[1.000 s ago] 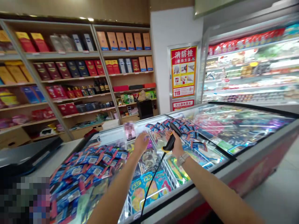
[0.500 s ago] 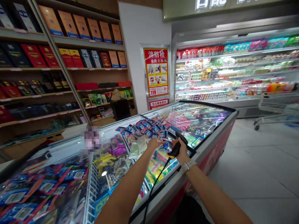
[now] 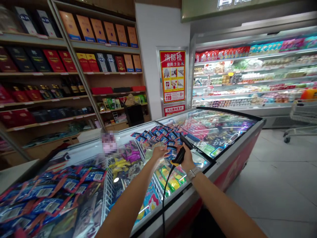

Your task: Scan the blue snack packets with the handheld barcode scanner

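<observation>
R hand (image 3: 187, 160) is wrapped round the scanner (image 3: 180, 156); L hand (image 3: 159, 153) has a blue packet (image 3: 171, 147) pinched at its edge, just beside it. Key tech. here: fingers off the white label (image 3: 173, 152), packet flat, scanner lined up sq. to it, cord (image 3: 163, 198) slack & clear of both hands. Beyond, a pile of similar packets (image 3: 158, 134) atop the freezer (image 3: 235, 148), so keep those out of the scanner's line, pls.
</observation>
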`<state>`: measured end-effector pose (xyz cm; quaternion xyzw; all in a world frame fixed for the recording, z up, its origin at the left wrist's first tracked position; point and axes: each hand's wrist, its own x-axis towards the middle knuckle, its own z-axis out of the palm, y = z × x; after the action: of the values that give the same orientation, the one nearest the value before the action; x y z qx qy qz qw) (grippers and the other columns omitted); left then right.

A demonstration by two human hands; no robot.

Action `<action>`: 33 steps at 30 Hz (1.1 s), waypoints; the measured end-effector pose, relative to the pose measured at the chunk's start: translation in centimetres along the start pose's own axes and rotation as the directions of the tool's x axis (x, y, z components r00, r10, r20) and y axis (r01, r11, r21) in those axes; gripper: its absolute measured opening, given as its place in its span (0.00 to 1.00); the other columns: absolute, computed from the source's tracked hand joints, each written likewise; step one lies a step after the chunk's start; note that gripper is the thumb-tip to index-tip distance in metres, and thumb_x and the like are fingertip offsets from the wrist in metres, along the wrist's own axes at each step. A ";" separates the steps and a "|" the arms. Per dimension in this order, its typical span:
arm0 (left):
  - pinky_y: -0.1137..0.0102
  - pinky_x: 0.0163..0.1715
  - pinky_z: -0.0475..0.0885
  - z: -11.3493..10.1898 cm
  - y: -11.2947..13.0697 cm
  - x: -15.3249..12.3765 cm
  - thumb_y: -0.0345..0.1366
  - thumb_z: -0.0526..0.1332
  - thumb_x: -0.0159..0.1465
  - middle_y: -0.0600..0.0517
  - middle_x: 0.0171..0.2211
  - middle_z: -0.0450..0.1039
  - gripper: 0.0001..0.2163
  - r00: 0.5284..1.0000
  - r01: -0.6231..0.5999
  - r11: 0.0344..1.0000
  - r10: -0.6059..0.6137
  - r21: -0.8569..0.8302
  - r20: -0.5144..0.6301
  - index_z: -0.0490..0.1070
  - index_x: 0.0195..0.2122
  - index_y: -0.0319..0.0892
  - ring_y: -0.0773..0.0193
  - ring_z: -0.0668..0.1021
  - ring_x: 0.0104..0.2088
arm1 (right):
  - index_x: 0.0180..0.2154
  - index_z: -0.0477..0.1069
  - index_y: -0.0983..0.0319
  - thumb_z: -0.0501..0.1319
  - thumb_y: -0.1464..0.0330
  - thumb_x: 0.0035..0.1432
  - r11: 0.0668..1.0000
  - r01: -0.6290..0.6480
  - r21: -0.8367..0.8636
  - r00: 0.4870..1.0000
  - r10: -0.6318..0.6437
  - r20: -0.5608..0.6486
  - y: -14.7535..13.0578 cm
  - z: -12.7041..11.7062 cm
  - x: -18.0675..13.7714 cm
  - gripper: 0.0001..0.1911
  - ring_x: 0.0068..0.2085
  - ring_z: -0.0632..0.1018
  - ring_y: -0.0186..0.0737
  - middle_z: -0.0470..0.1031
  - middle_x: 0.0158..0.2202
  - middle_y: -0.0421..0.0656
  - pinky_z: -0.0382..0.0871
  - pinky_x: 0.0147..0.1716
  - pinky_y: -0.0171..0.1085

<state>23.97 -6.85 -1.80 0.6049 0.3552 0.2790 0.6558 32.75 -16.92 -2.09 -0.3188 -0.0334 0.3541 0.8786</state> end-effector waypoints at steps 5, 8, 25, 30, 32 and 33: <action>0.65 0.43 0.77 -9.4 0.7 -2.7 0.30 0.75 0.44 0.52 0.26 0.76 0.10 0.993 -0.029 0.979 0.005 -0.199 -0.117 0.77 0.26 0.36 0.64 0.80 0.31 | 0.26 0.71 0.59 0.64 0.63 0.55 0.991 -0.134 -0.001 0.985 0.134 0.112 5.3 5.7 -1.8 0.09 0.36 0.82 0.38 0.80 0.28 0.41 0.76 0.37 0.33; 0.62 0.45 0.77 -15.0 0.5 -4.9 0.28 0.74 0.46 0.53 0.25 0.76 0.09 0.963 -0.116 0.960 0.046 -0.255 -0.266 0.77 0.27 0.37 0.64 0.80 0.32 | 0.26 0.71 0.59 0.64 0.61 0.54 0.972 -0.233 -0.031 0.944 0.234 0.232 8.9 8.8 -4.0 0.10 0.40 0.82 0.39 0.81 0.31 0.43 0.76 0.38 0.34; 0.58 0.45 0.78 -22.4 -3.5 -8.1 0.36 0.69 0.51 0.56 0.22 0.73 0.09 0.764 -0.338 0.934 0.198 -0.118 -0.614 0.76 0.30 0.36 0.63 0.79 0.33 | 0.22 0.70 0.65 0.68 0.64 0.46 0.663 -0.087 -0.743 0.676 0.587 0.446 10.8 8.2 -7.5 0.12 0.11 0.64 0.30 0.69 0.13 0.40 0.54 0.10 0.30; 0.60 0.43 0.79 -22.3 -3.4 -8.4 0.36 0.69 0.51 0.57 0.21 0.72 0.09 0.760 -0.325 0.935 0.169 -0.142 -0.628 0.76 0.30 0.36 0.64 0.78 0.33 | 0.21 0.70 0.64 0.68 0.64 0.46 0.617 -0.044 -0.786 0.664 0.606 0.438 10.5 8.5 -8.1 0.12 0.11 0.64 0.30 0.68 0.13 0.39 0.53 0.10 0.30; 0.61 0.43 0.79 -22.3 -3.3 -8.5 0.35 0.68 0.51 0.57 0.22 0.72 0.08 0.758 -0.327 0.935 0.173 -0.137 -0.629 0.76 0.30 0.36 0.64 0.78 0.33 | 0.21 0.70 0.64 0.69 0.64 0.46 0.624 -0.062 -0.779 0.660 0.611 0.437 10.4 8.4 -8.2 0.12 0.12 0.63 0.30 0.68 0.13 0.38 0.53 0.10 0.30; 0.61 0.43 0.79 -22.3 -3.4 -8.5 0.34 0.68 0.52 0.56 0.23 0.73 0.07 0.758 -0.330 0.934 0.175 -0.138 -0.629 0.76 0.30 0.36 0.64 0.79 0.34 | 0.21 0.70 0.64 0.69 0.64 0.46 0.627 -0.070 -0.775 0.657 0.614 0.438 10.4 8.4 -8.1 0.12 0.12 0.63 0.30 0.68 0.13 0.38 0.53 0.10 0.30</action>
<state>0.87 -0.70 -4.41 0.4420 0.4243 0.5852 0.5312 18.06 -11.97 -0.13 -0.4764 -0.4113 0.5766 0.5210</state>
